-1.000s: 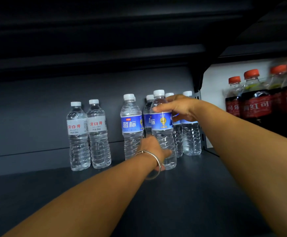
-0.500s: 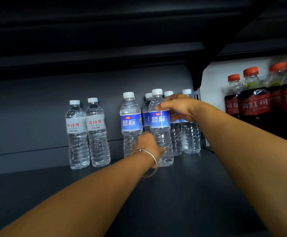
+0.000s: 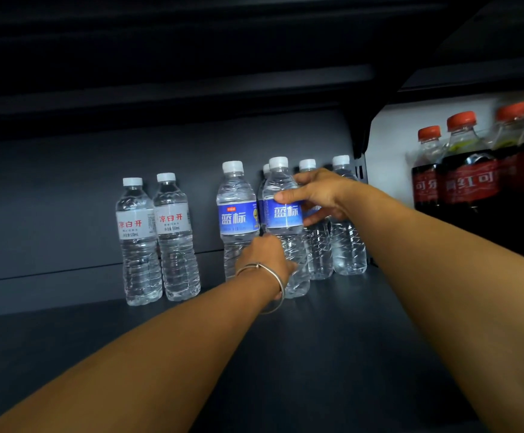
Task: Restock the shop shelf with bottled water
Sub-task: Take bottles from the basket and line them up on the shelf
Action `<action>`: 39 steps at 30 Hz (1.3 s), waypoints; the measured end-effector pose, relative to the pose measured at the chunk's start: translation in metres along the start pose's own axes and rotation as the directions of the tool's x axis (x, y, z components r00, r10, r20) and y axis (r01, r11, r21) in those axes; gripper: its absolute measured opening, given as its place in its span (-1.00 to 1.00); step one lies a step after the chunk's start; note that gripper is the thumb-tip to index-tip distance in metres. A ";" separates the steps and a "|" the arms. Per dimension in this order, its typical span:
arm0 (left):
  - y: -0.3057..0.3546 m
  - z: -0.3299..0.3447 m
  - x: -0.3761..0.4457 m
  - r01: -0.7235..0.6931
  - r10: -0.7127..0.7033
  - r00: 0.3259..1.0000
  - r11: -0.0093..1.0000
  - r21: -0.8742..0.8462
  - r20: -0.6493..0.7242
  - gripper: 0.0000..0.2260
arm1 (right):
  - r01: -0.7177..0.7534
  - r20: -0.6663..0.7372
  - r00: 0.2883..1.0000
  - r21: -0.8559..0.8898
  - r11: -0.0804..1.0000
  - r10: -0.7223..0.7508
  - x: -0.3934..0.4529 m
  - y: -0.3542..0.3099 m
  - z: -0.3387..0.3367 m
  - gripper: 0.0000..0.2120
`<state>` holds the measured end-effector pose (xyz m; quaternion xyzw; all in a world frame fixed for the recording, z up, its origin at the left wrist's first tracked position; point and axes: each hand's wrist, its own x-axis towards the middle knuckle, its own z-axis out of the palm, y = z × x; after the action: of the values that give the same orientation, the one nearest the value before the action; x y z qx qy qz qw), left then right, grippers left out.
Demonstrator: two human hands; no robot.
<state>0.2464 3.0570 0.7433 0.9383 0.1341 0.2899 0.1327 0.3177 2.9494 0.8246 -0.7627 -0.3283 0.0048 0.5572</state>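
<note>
Blue-label water bottle (image 3: 284, 220), upright on dark shelf (image 3: 332, 339)

My right hand (image 3: 318, 195) wraps its label; my left hand (image 3: 265, 253) clasps its lower body. Neighbouring water bottles (image 3: 237, 214) just beside.

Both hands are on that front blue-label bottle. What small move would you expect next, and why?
Probably letting go. The front bottle stands upright on the shelf with its blue label facing out, like the blue-label bottle beside it. The right hand grips its label and the left hand its lower half, so little seems left to adjust.
</note>
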 end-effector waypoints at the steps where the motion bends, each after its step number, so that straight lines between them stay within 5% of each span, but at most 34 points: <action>1: 0.000 0.000 0.000 0.003 -0.003 1.000 1.000 -0.002 0.003 -0.60 | -0.001 -0.001 1.000 0.001 1.000 0.001 -0.001 -0.001 0.000 -0.21; 14: -0.001 -0.019 -0.017 -0.036 0.034 0.997 0.999 0.021 0.067 -0.68 | 0.000 -0.125 0.992 0.028 1.000 0.003 -0.014 -0.005 0.022 -0.31; 19: 0.003 -0.038 -0.033 -0.082 0.082 0.990 0.997 -0.006 0.112 -0.70 | -0.018 -0.220 0.975 -0.191 0.981 -0.025 -0.033 -0.007 0.028 -0.28; 26: 0.016 -0.076 -0.093 -0.205 0.205 0.975 0.979 -0.006 0.092 -0.71 | -0.012 -0.165 0.966 -0.797 0.604 -0.199 -0.141 -0.032 0.023 -0.59; 33: 0.025 -0.094 -0.216 -0.530 0.517 0.845 0.844 -0.081 -0.136 -0.68 | -0.147 -0.341 0.877 -0.861 0.487 -0.339 -0.284 -0.025 0.047 -0.52; 39: -0.007 -0.043 -0.334 -0.571 0.569 0.820 0.810 -0.132 -0.057 -0.70 | -0.204 -0.339 0.884 -0.899 0.388 -0.322 -0.402 0.046 0.098 -0.55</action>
<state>-0.0458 2.9607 0.6052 0.9211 -0.1733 0.3323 0.1056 -0.0110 2.8211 0.6045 -0.9055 -0.1603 -0.3794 0.1023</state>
